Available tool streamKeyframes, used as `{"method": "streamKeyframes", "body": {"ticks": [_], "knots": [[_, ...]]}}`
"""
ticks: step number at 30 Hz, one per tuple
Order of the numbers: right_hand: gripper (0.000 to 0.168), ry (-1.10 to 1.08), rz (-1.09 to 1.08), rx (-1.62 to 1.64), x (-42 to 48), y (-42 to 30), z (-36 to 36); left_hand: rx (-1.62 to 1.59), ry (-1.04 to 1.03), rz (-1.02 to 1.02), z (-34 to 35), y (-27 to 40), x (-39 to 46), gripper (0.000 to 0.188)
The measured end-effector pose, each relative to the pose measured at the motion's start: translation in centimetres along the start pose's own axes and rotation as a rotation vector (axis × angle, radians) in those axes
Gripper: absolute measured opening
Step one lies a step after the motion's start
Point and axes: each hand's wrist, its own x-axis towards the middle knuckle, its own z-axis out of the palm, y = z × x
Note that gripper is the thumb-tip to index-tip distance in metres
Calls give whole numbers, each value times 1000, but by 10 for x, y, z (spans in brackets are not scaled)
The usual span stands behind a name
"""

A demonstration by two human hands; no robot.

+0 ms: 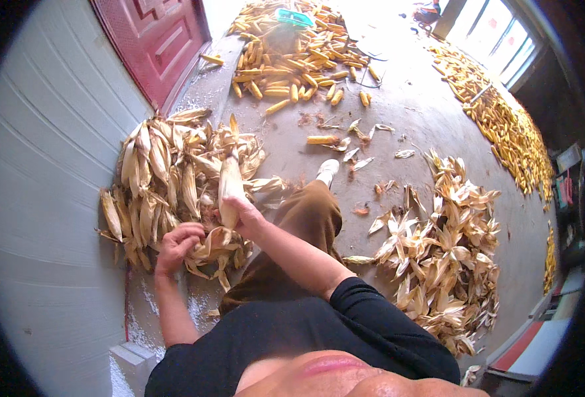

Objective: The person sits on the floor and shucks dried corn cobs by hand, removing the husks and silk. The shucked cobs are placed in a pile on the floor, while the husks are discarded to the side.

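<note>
My right hand (243, 214) is closed around the lower end of an ear of corn in its dry husk (230, 186), which points away from me. My left hand (181, 243) is beside it, fingers curled at the edge of some dry husk leaves (213, 248); whether it grips them cannot be told. Just beyond and to the left of both hands lies a heap of unhusked ears (148, 164). Part of the heap is hidden behind the held ear.
Husked cobs (282, 69) with a green plastic basket (294, 18) lie ahead. Loose husks (446, 248) are piled at right, and more cobs (506, 134) line the far right. A red door (163, 44) and a pale wall (49, 173) stand at left. One cob (321, 140) lies near my shoe.
</note>
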Motion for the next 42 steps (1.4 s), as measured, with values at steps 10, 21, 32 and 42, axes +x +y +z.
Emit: {"method": "streamKeyframes", "body": {"ticks": [10, 21, 32, 42], "knots": [[74, -126, -474, -846, -8, 4, 12, -127, 290, 323, 61, 68, 64, 58], [63, -39, -617, -1088, -8, 9, 6, -571, 292, 222, 51, 31, 73, 30], [73, -115, -381, -1235, -10, 8, 14, -460, 255, 205, 2, 1, 58, 27], [72, -137, -393, -1160, -6, 13, 10, -400, 292, 181, 11, 15, 51, 28]]}}
